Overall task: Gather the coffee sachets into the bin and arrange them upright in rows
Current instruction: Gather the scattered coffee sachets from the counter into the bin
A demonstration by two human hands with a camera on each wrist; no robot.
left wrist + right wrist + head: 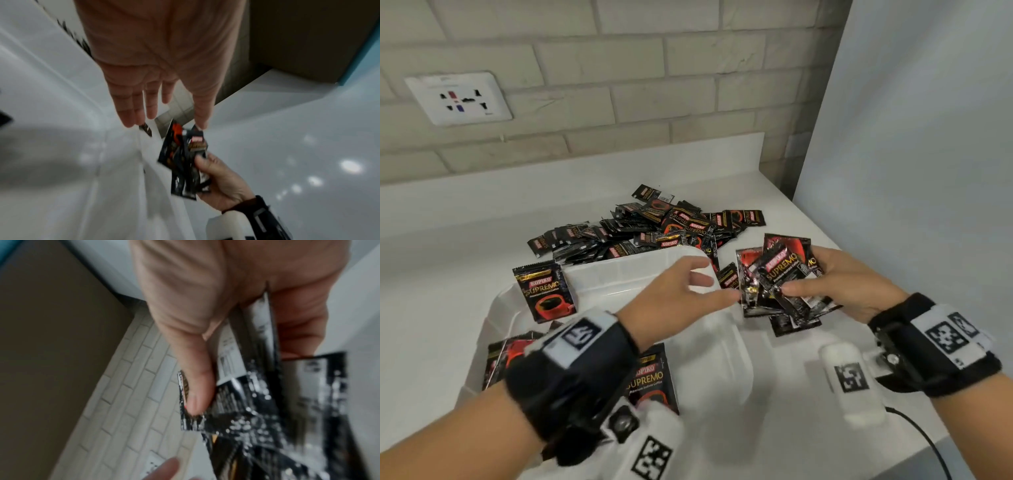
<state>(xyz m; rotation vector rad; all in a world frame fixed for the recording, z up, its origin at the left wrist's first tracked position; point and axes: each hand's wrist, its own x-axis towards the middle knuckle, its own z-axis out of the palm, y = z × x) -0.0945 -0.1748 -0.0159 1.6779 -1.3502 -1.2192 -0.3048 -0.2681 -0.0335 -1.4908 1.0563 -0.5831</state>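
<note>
Right hand (849, 284) gripping a fanned bunch of coffee sachets (782, 279) just right of the white bin (719, 349).
Left hand (674, 294), fingers relaxed and empty, reaches over the bin toward the bunch; loose sachets (640, 226) lie heaped on the desk (465, 240) behind the bin, several inside it.

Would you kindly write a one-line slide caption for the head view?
Right hand grips a fan of coffee sachets beside the white bin as the open left hand reaches toward them.
</note>
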